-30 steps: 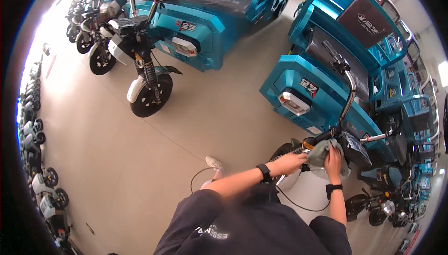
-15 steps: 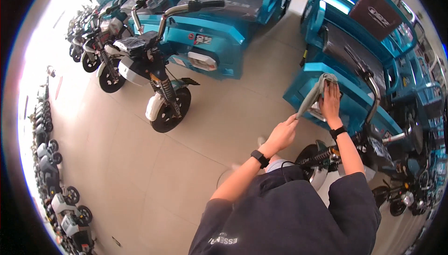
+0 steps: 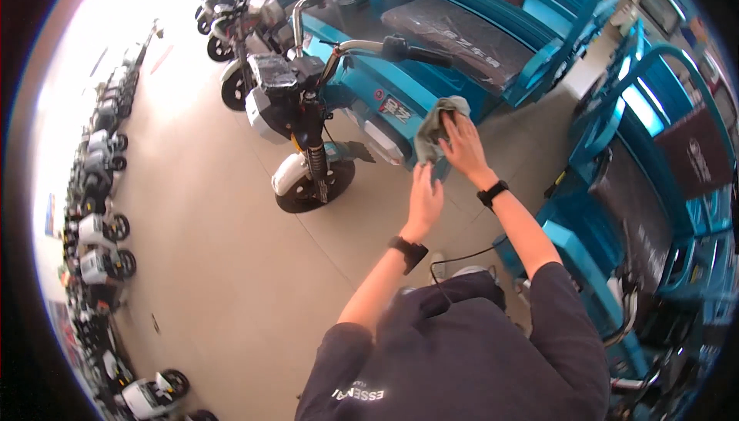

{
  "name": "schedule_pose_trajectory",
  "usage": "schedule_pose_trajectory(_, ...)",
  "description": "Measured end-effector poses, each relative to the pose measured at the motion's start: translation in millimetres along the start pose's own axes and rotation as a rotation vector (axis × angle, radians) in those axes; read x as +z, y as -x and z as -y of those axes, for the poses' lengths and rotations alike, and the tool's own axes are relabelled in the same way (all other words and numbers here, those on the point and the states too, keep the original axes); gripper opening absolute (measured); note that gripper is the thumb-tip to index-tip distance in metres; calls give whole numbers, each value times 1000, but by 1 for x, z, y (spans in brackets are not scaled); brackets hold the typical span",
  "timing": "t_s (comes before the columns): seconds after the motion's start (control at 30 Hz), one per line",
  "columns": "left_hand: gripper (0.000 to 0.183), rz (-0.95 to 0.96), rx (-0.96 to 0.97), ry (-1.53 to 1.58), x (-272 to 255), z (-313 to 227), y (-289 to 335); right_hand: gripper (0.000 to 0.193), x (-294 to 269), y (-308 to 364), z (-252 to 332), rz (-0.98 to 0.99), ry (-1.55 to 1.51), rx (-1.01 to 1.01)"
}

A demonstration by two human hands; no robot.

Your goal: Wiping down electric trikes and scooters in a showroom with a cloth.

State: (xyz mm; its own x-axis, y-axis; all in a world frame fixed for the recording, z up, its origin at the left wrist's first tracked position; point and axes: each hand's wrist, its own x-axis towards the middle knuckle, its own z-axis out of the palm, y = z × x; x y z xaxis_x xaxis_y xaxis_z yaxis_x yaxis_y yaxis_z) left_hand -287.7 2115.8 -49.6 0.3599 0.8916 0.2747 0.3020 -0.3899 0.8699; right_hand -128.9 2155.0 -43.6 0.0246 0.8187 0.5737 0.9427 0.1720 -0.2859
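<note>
A grey-green cloth [image 3: 428, 135] hangs bunched at the right end of the blue front panel [image 3: 369, 86] of a cargo tricycle. My right hand [image 3: 467, 149] is on the cloth's upper part, its fingers bent over the folds. At the lower end of the cloth, my left hand [image 3: 423, 199] has its fingertips pinched on the edge. Both wrists wear dark bands. Left of the cloth, a white-rimmed headlight [image 3: 382, 141] is set in the panel. The tricycle's handlebar [image 3: 369, 46] rises beyond it.
The tricycle's front wheel [image 3: 315, 186] stands on beige tiled floor [image 3: 231, 267]. A second blue tricycle [image 3: 585, 267] is close on my right. Scooters [image 3: 104, 236] line the far left. A thin black cable [image 3: 466, 257] runs beside my right forearm.
I have turned from the right-hand tricycle to the one on the left. Both hands and the cloth have moved left, and the cloth is now bunched rather than stretched.
</note>
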Motion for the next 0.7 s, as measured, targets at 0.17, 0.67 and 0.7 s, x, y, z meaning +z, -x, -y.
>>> schedule_pose_trajectory(0.17, 48, -158, -93, -71, 19, 20, -35, 61, 50, -44, -36, 375, 195, -109)
schedule_pose_trajectory(0.67, 78, -320, -597, -113, 54, 82, -242, 49, 106, -142, -66, 578, -293, -48)
schedule_pose_trajectory(0.7, 83, -293, -582, -188, 53, 92, -246, 48, 114, -148, -65, 573, -256, -119)
